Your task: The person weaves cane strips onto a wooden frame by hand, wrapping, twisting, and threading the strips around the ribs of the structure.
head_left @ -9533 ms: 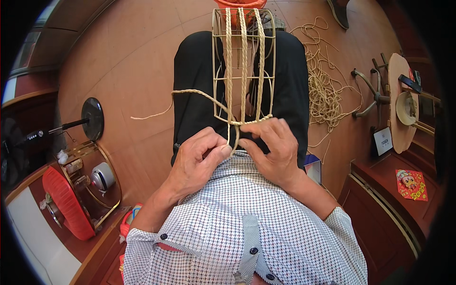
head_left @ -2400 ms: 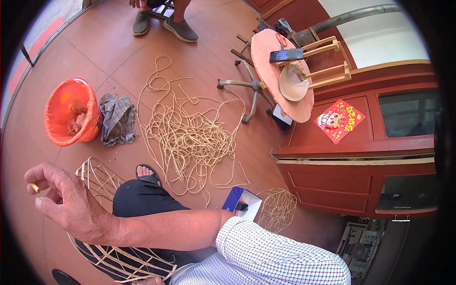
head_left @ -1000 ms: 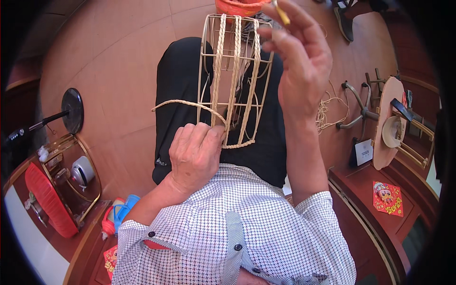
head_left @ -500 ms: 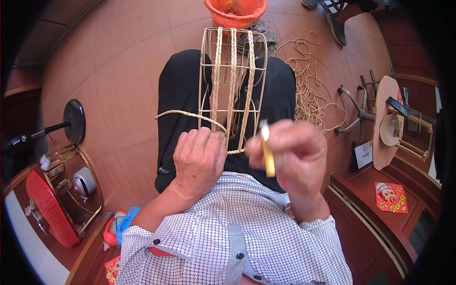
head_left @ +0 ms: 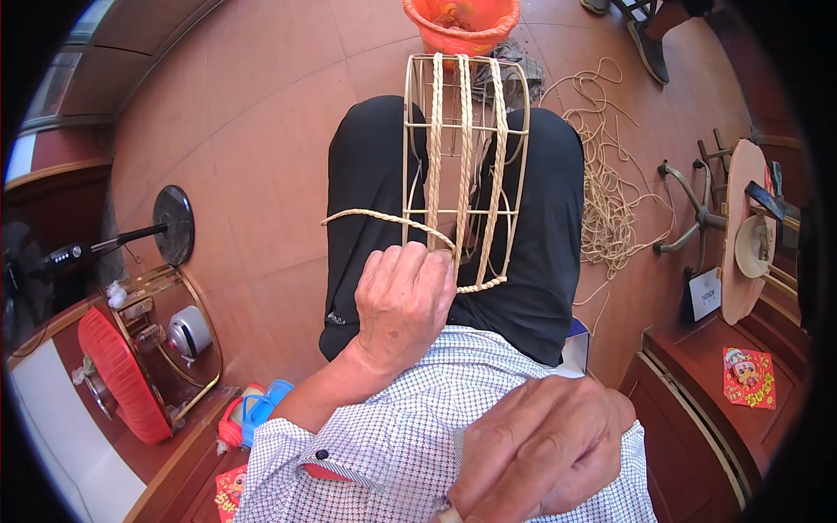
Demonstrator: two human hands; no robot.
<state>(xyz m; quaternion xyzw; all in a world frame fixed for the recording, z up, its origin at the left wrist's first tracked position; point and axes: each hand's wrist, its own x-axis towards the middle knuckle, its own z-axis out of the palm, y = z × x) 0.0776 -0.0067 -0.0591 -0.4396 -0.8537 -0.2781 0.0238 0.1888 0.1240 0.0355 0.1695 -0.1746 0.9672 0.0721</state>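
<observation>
A narrow wire frame [head_left: 527, 144] stands between my knees, with braided straw-coloured cords [head_left: 466, 139] running lengthwise over it. My left hand [head_left: 403, 292] is closed at the frame's near end, gripping the cord there. A loose cord end [head_left: 357, 212] sticks out leftward above its knuckles, over my left thigh. My right hand [head_left: 549, 444] is raised close in front of my chest, its fingers bent together. Between those fingers is a cigarette [head_left: 448, 513], mostly hidden, with just a small end showing at the lower edge.
A heap of loose cord [head_left: 615, 209] lies on the tiled floor at right. An orange bucket [head_left: 462, 35] stands beyond the frame. At left are a black round fan base [head_left: 174, 225] and a red-rimmed heater [head_left: 122, 375]. A round-topped stool [head_left: 741, 235] lies tipped at right; another person's shoe [head_left: 649, 54] is behind.
My right hand has come down and back toward my chest with the cigarette, away from the frame. My left hand keeps its hold. The whole view has shifted slightly.
</observation>
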